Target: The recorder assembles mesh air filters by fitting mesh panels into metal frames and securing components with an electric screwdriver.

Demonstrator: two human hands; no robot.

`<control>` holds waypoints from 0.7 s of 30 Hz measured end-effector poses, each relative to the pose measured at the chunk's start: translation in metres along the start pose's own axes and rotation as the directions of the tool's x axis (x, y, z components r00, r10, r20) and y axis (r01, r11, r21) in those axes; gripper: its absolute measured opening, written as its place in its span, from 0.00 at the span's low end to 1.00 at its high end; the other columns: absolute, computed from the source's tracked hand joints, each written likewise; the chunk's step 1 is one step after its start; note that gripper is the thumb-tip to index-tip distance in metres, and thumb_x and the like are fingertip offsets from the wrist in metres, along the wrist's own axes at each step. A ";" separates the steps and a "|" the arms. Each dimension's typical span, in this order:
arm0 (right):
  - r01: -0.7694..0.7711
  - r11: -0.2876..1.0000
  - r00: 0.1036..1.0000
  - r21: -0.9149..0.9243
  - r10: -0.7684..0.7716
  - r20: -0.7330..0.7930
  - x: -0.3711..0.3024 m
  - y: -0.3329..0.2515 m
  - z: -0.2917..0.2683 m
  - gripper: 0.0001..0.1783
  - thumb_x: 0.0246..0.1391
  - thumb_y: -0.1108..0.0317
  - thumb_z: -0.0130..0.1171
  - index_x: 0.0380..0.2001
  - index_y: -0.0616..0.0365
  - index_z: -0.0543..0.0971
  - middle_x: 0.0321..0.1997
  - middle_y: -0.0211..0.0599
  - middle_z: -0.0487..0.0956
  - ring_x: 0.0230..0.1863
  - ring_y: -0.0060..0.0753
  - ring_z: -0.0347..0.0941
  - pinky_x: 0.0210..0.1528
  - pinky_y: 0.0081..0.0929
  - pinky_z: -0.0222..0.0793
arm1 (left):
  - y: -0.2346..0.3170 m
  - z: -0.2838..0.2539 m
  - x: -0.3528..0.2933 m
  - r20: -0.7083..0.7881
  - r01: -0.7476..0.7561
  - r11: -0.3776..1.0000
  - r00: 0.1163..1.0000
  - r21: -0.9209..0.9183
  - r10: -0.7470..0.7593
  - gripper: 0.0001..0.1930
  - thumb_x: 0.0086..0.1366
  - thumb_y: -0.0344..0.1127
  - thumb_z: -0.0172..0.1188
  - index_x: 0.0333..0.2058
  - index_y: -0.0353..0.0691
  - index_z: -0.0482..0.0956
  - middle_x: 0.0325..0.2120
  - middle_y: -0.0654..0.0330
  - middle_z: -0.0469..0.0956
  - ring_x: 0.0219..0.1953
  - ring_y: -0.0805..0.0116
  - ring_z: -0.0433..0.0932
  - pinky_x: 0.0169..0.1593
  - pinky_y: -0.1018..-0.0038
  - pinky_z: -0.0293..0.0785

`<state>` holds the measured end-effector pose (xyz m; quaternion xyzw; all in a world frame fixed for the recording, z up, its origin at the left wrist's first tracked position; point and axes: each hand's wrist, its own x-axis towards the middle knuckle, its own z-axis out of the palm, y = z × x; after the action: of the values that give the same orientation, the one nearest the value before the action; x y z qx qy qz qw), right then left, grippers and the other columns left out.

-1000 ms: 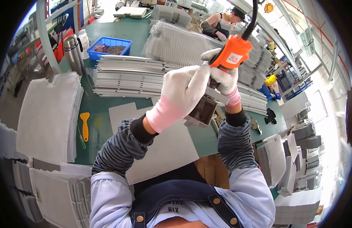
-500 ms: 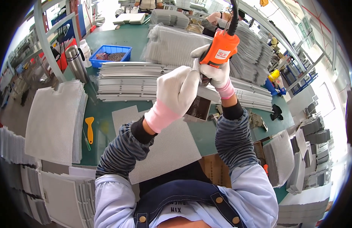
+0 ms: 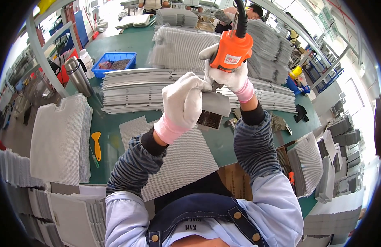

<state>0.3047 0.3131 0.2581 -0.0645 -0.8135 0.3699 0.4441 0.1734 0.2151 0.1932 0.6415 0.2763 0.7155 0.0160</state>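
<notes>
My right hand (image 3: 233, 78), in a white glove with a pink cuff, is wrapped round an orange electric screwdriver (image 3: 232, 47) that has a black cable at its top. Close beside the tool's lower end, my left hand (image 3: 183, 99), gloved the same way, is closed with thumb and fingertips pinched together. Whatever is between those fingertips is too small to make out. Under the hands stands a small box (image 3: 210, 119) of dark small parts, partly covered by a grey flap. A grey perforated mesh sheet (image 3: 178, 164) lies at the bench's near edge, below my left forearm.
Long metal strips (image 3: 132, 92) are stacked across the green bench (image 3: 110, 136). Mesh stacks (image 3: 58, 140) stand at left, more behind. A blue bin (image 3: 130, 61), a steel flask (image 3: 77, 76) and a yellow scraper (image 3: 96, 145) are at left. Another person (image 3: 235, 14) is beyond.
The orange screwdriver and both hands have shifted slightly left. My left hand has dropped a little, and more of the small box's flap shows. The person beyond is more in view.
</notes>
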 end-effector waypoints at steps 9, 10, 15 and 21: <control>0.086 0.996 0.996 -0.031 -0.085 0.028 0.002 0.008 0.001 0.19 0.39 0.83 0.56 0.41 0.69 0.77 0.25 0.32 0.77 0.20 0.19 0.72 0.24 0.18 0.68 | 0.003 -0.003 0.007 0.061 -0.072 0.988 0.996 0.137 0.064 0.07 0.57 0.24 0.47 0.26 0.32 0.75 0.21 0.53 0.75 0.21 0.59 0.75 0.27 0.73 0.71; -0.031 0.994 0.999 0.104 0.027 0.043 0.003 0.011 0.001 0.19 0.40 0.80 0.57 0.41 0.69 0.77 0.25 0.32 0.77 0.21 0.18 0.71 0.24 0.16 0.67 | 0.007 -0.004 0.012 0.063 -0.072 0.987 0.996 0.142 0.064 0.07 0.57 0.24 0.47 0.26 0.32 0.75 0.21 0.53 0.75 0.21 0.59 0.75 0.27 0.73 0.71; -0.189 0.916 0.982 0.354 0.175 0.072 -0.001 0.016 0.017 0.23 0.36 0.71 0.58 0.40 0.71 0.76 0.27 0.35 0.77 0.28 0.23 0.72 0.31 0.20 0.68 | 0.027 -0.007 0.024 0.111 -0.087 0.963 0.992 0.256 0.060 0.03 0.59 0.24 0.50 0.26 0.35 0.69 0.17 0.55 0.67 0.19 0.54 0.70 0.23 0.69 0.65; -0.139 0.936 0.989 0.323 0.114 0.094 -0.006 -0.005 0.034 0.22 0.35 0.74 0.52 0.39 0.71 0.76 0.31 0.39 0.77 0.30 0.25 0.72 0.36 0.22 0.69 | 0.063 -0.032 0.026 0.325 -0.030 0.945 0.942 0.327 -0.083 0.10 0.64 0.26 0.44 0.27 0.29 0.72 0.23 0.49 0.76 0.24 0.55 0.77 0.31 0.71 0.72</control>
<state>0.2833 0.2881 0.2457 -0.0282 -0.7504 0.5303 0.3935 0.1601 0.1597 0.2423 0.7432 0.3932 0.5403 -0.0343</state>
